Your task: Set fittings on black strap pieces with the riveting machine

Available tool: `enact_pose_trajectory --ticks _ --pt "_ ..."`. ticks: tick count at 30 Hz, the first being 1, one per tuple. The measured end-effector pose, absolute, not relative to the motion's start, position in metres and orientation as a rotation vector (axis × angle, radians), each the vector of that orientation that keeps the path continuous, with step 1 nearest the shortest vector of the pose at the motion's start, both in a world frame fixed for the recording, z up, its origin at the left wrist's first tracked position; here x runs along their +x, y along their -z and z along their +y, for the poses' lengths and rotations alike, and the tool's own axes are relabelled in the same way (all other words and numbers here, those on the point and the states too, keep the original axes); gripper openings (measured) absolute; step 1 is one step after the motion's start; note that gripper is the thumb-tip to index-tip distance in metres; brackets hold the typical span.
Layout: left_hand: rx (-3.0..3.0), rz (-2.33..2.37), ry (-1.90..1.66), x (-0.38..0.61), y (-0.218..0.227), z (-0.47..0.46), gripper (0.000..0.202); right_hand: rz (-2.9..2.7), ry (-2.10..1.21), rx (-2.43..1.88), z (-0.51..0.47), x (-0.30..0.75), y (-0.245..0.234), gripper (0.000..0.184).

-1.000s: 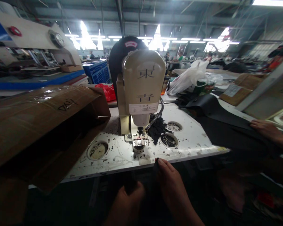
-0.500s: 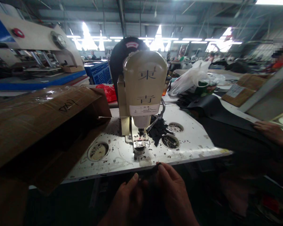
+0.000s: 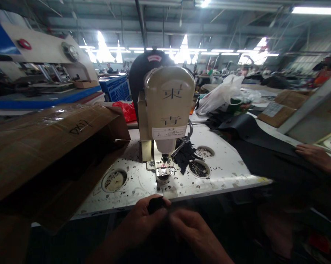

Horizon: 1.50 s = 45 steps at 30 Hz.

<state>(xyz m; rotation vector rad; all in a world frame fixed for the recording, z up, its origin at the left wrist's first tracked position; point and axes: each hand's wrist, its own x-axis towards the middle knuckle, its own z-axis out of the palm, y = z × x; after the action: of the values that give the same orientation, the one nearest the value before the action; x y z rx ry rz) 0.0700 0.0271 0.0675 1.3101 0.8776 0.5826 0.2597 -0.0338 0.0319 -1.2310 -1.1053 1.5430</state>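
Black piece [image 3: 155, 204] gripped in your left fingers [image 3: 156, 216], by the counter's [image 3: 143, 181] near edge; right fingers [image 3: 186, 219] blurred, grip unclear. Handling step, apparently; next move calls for steady hold.

Around the left hand [image 3: 143, 216] and right hand [image 3: 194, 229] the light is dim, and below them everything sinks into near-black shadow. The right hand's fingers are smeared with blur. Just beyond the hands, the white tabletop [image 3: 225, 179] is brighter, with a small glowing patch under the machine head [image 3: 169, 101]. High and far ahead of them, ceiling tubes [image 3: 316, 11] and windows [image 3: 103, 49] flare white and hazy. Left of the left hand, the cardboard box [image 3: 52, 119] gapes dark; outer edges look stretched and soft
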Motion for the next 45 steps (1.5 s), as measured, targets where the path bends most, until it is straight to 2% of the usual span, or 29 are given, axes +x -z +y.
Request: enact_pose_trajectory --ticks 11,16,27,35,45 --pt "1.495 1.173 -0.908 0.084 -0.062 0.071 0.041 -0.899 -1.394 -1.265 0.005 0.233 -0.036 0.046" --pt "1.382 1.369 -1.084 0.087 -0.056 0.088 0.042 -0.778 -1.358 -1.292 0.024 0.233 -0.035 0.046" --pt "1.425 1.273 -1.1 0.105 -0.046 0.121 0.043 -0.562 -1.485 -1.051 0.054 0.226 -0.009 0.043" --pt "1.533 1.332 -1.008 0.118 -0.051 0.133 0.039 -0.552 -1.481 -1.062 0.06 0.225 -0.008 0.042" --pt "1.536 1.289 -1.124 0.123 -0.042 0.137 0.037 -0.601 -1.418 -1.167 0.05 0.225 -0.013 0.04"
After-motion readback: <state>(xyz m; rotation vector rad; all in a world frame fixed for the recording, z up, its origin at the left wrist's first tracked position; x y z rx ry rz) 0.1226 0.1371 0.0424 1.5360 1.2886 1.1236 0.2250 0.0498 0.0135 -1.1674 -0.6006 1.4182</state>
